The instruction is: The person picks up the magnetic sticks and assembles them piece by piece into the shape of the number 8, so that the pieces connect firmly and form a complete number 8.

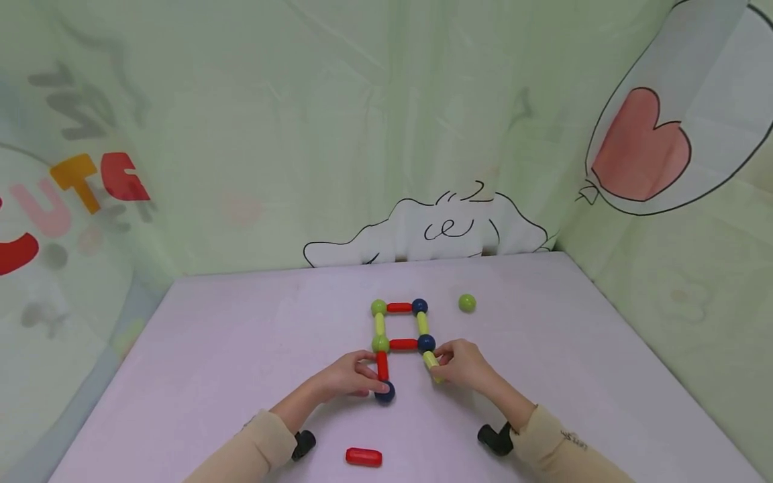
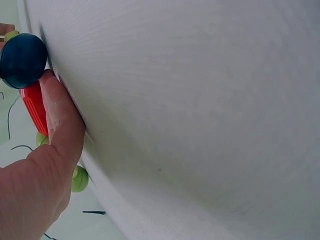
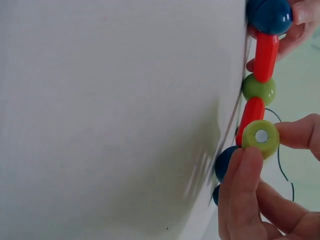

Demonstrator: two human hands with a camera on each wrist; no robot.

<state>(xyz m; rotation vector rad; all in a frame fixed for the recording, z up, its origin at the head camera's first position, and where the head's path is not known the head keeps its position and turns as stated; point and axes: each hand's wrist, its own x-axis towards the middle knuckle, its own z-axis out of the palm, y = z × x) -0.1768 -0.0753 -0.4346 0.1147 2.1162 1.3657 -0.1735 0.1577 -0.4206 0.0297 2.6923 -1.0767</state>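
Observation:
A square of magnetic rods and balls lies on the table, with green balls [image 1: 378, 307] on its left corners and dark blue balls [image 1: 419, 306] on its right ones. From its near left corner a red rod [image 1: 382, 366] runs toward me, ending in another blue ball [image 1: 384, 394]. My left hand [image 1: 345, 376] holds that ball between thumb and fingers, alongside the red rod. My right hand [image 1: 464, 364] pinches a yellow-green rod [image 1: 431, 360] whose far end meets the near right blue ball [image 1: 426, 343]. In the right wrist view, the yellow-green rod's [image 3: 261, 136] round magnet end faces the camera.
A loose green ball [image 1: 467, 303] lies to the right beyond the square. Close to me on the pale table [image 1: 253, 335] lies a loose red rod [image 1: 364, 457]. A printed fabric backdrop [image 1: 241, 134] rises behind the table and at its sides.

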